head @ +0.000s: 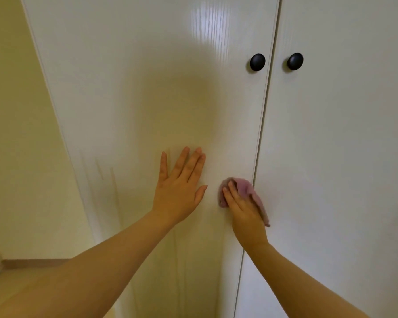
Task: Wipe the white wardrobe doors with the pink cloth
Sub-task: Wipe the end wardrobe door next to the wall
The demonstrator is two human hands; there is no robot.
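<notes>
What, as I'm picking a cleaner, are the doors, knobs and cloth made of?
Doors: likely laminate or painted board, glossy; a light glare with fine grain lines shows.
Knobs: black, smooth, slight sheen; metal or plastic, cannot tell.
Cloth: soft pink fabric, perhaps microfibre; it bunches under the right hand.

On my feed the left wardrobe door (147, 88) reads as smooth, glossy white laminate, with a streaky light reflection near its top and faint smears low on its left. The right door (342, 134) looks equally smooth but duller. The knobs (257, 62) are satin black. The pink cloth (246, 188) is soft, crumpled fabric. The wall (21, 157) is matt cream.
</notes>
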